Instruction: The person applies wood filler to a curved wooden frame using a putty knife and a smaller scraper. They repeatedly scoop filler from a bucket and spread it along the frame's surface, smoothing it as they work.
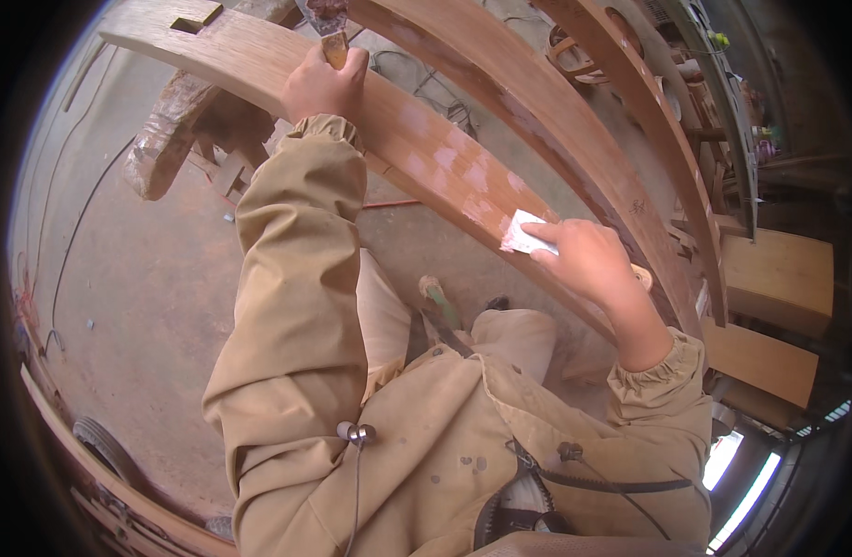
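Observation:
A long curved wooden board (pixel 240 56) runs from the far left toward the near right, with patches of pinkish filler (pixel 463 167) smeared on its face. My left hand (pixel 322 88) rests at the board and is closed round the wooden handle of a putty knife (pixel 333 45). Brownish-pink paste sits on that knife's blade, which points away from me. In my right hand (pixel 588 260) is a scraper (pixel 528 232) with a broad pale blade, its forefinger and thumb pressed along the blade. The blade lies against the board near its close edge, with pink filler at its tip.
More curved boards (pixel 528 93) stand side by side beyond and to the right. A plastic-wrapped support (pixel 166 139) is under the board's left part. Cables (pixel 69 269) trail over the floor, and a tyre (pixel 101 446) lies at lower left. Wooden panels (pixel 769 278) stand at right.

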`<action>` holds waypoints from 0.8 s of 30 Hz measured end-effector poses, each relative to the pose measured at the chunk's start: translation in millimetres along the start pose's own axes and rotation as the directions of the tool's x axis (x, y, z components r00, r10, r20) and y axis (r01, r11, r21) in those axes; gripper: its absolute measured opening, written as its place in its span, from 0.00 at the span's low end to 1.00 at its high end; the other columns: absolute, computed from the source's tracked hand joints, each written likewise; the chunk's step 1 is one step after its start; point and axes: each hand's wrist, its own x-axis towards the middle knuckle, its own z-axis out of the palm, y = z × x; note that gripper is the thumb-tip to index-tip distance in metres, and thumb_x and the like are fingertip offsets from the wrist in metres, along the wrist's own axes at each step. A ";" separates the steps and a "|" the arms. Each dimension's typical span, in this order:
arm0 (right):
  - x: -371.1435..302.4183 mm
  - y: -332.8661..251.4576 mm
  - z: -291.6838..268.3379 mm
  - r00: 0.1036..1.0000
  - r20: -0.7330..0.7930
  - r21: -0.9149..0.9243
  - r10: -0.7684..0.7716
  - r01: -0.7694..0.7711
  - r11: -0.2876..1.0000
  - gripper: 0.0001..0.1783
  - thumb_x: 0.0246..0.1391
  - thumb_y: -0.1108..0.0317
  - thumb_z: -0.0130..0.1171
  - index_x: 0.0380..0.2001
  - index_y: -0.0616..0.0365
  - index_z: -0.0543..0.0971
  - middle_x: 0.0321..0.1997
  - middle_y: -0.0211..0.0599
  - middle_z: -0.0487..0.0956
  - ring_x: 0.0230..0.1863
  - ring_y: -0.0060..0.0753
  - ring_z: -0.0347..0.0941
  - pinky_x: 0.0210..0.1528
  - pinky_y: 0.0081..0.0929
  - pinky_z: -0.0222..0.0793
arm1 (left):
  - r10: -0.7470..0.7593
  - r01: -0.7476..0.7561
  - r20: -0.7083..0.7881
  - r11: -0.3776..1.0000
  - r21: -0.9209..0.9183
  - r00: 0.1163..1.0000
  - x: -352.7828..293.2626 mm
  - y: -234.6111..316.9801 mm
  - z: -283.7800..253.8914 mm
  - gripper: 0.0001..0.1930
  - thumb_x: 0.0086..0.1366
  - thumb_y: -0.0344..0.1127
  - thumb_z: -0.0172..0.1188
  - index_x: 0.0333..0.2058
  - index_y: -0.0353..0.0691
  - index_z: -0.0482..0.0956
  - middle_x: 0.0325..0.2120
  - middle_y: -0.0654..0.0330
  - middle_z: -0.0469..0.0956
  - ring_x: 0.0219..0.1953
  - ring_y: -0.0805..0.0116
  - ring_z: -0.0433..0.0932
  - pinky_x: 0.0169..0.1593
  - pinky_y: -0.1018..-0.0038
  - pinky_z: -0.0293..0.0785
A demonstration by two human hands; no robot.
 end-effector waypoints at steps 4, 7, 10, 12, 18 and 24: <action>17.2 -46.6 8.5 0.973 -0.219 0.007 -0.073 0.077 0.997 0.15 0.49 0.60 0.56 0.43 0.46 0.79 0.27 0.42 0.77 0.31 0.42 0.76 0.33 0.36 0.72 | -0.010 0.010 -0.002 1.000 -0.001 1.000 1.5 0.9 -2.0 0.20 0.56 0.55 0.47 0.34 0.46 0.76 0.31 0.48 0.77 0.36 0.44 0.75 0.38 0.56 0.70; 16.3 -51.7 14.2 0.972 -0.223 -0.118 -0.074 0.048 0.992 0.14 0.50 0.62 0.55 0.41 0.49 0.79 0.25 0.42 0.76 0.29 0.41 0.77 0.29 0.35 0.72 | -0.009 0.008 0.020 1.000 0.028 1.000 2.5 -0.9 -4.8 0.21 0.56 0.56 0.47 0.35 0.45 0.77 0.32 0.48 0.78 0.36 0.44 0.75 0.39 0.56 0.70; -7.1 -31.8 25.0 0.990 -0.142 -0.157 0.023 -0.045 0.987 0.15 0.49 0.62 0.57 0.42 0.48 0.79 0.25 0.41 0.76 0.29 0.41 0.76 0.30 0.35 0.72 | -0.045 0.045 0.011 0.999 0.008 0.999 0.5 4.7 -6.7 0.21 0.56 0.56 0.47 0.35 0.45 0.77 0.32 0.48 0.78 0.37 0.44 0.75 0.40 0.56 0.70; -30.2 -6.3 32.8 0.987 -0.111 -0.092 0.114 -0.124 0.988 0.17 0.48 0.61 0.58 0.44 0.47 0.78 0.26 0.42 0.76 0.31 0.43 0.76 0.33 0.36 0.71 | 0.014 -0.014 -0.007 0.997 0.069 1.000 0.0 1.5 -5.9 0.14 0.58 0.50 0.48 0.34 0.52 0.76 0.31 0.51 0.78 0.35 0.45 0.76 0.36 0.55 0.71; -60.2 40.5 78.1 0.960 -0.093 0.554 0.264 -0.171 0.815 0.22 0.48 0.61 0.58 0.49 0.45 0.76 0.34 0.48 0.78 0.37 0.48 0.74 0.40 0.37 0.68 | 0.236 -0.219 -0.033 0.940 0.260 0.971 9.9 -19.8 11.9 0.06 0.60 0.42 0.49 0.35 0.60 0.73 0.32 0.54 0.77 0.33 0.47 0.76 0.32 0.56 0.72; 3.7 -4.0 51.3 0.976 -0.177 0.628 0.129 0.011 0.778 0.23 0.51 0.61 0.57 0.52 0.50 0.73 0.47 0.46 0.76 0.43 0.43 0.73 0.48 0.32 0.66 | 0.204 -0.180 -0.060 0.943 0.279 0.977 21.8 -42.5 19.9 0.07 0.60 0.45 0.49 0.36 0.60 0.73 0.32 0.52 0.76 0.35 0.46 0.76 0.35 0.56 0.71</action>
